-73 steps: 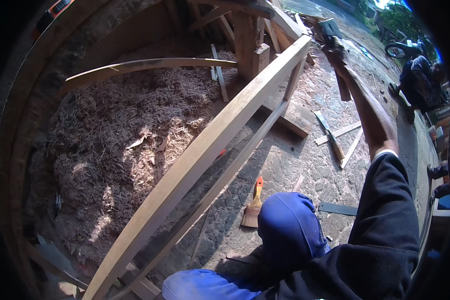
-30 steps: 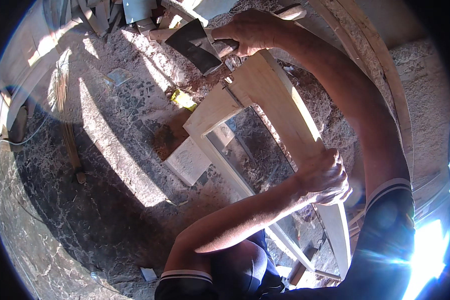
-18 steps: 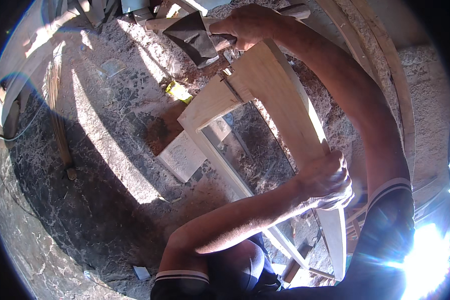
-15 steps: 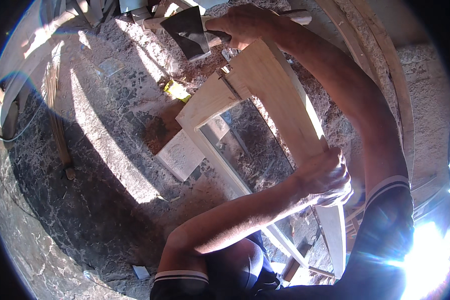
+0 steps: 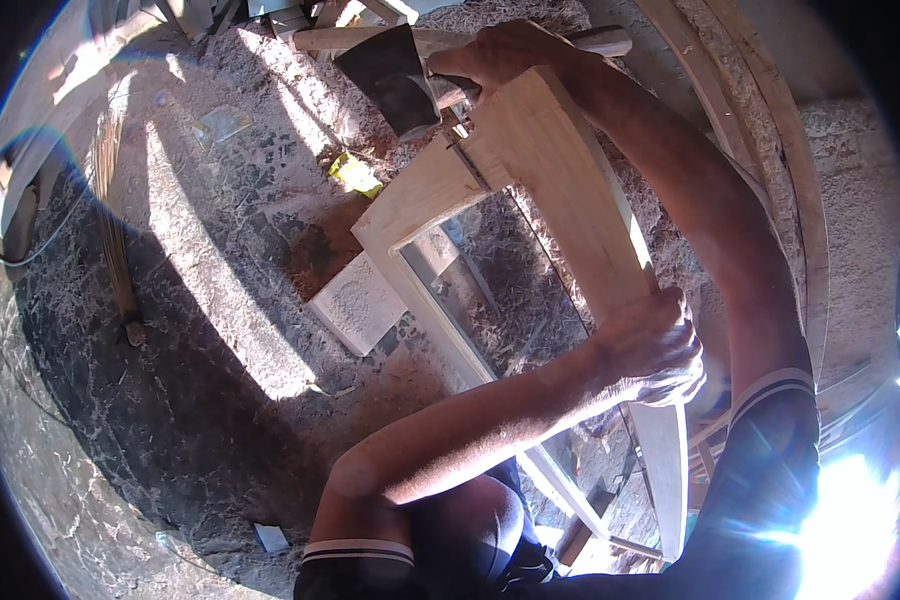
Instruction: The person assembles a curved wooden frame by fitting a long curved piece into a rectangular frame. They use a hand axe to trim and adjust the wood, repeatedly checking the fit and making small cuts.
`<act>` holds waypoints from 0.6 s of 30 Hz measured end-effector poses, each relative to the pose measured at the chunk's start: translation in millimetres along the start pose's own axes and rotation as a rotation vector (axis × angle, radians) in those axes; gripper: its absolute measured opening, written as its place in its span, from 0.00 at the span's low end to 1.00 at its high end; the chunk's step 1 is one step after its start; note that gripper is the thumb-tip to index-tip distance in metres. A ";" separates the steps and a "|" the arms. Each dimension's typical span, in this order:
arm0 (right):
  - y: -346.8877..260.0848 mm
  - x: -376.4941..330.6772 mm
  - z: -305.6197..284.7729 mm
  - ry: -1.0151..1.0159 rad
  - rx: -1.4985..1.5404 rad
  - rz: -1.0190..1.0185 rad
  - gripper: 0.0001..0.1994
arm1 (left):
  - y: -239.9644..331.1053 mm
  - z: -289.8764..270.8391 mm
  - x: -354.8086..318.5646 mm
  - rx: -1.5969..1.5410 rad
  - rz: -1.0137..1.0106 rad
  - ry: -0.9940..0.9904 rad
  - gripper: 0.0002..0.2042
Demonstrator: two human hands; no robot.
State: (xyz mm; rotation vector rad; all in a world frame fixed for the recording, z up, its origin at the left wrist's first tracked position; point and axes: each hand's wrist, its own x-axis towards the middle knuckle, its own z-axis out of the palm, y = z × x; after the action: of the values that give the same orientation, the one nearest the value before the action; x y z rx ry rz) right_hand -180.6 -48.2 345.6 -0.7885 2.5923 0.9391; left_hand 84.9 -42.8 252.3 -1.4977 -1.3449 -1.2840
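Note:
My right hand (image 5: pixel 505 58), at the top of the view, is closed around a hatchet close to its head. The hatchet (image 5: pixel 395 82) has a dark, flared metal blade, which is beside the upper corner of a pale wooden frame. Lower down, my left hand (image 5: pixel 652 348) wraps round the broad side piece of this wooden frame (image 5: pixel 555 185). The frame is tilted, with an open middle and a dark slot line at its upper joint. My left forearm crosses over the frame and covers part of it.
A pale block (image 5: pixel 360 308) lies under the frame's left corner. Close by are a yellow wrapper (image 5: pixel 355 174) and scattered shavings. A bundle of thin sticks (image 5: pixel 118 240) lies at the left. Long curved boards (image 5: pixel 770 130) run along the right, and wood offcuts (image 5: pixel 380 12) lie at the top.
The hatchet and my right hand have shifted slightly right and downward, the blade nearer the frame's upper corner. My left hand keeps its hold on the frame.

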 end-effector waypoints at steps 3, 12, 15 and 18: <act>-9.0 -34.1 20.8 0.489 0.283 0.118 0.26 | -2.3 34.4 -2.2 -0.405 -0.162 0.443 0.10; 7.3 -142.5 -1.3 0.568 1.217 0.635 0.25 | -13.9 20.6 28.8 -0.281 -0.271 -0.079 0.03; -15.3 -165.4 12.6 0.634 1.244 0.662 0.24 | -14.2 -17.5 34.2 -0.016 -0.120 -0.264 0.05; -33.3 -173.6 25.0 0.652 1.092 0.506 0.23 | -17.7 -31.3 40.7 -0.103 -0.115 -0.402 0.05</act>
State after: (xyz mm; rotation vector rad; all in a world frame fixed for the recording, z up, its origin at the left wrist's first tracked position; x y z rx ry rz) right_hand -18.4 16.2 383.0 -0.1028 3.2373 -0.8433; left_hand 59.4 -59.6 297.2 -1.8436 -1.6601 -1.1754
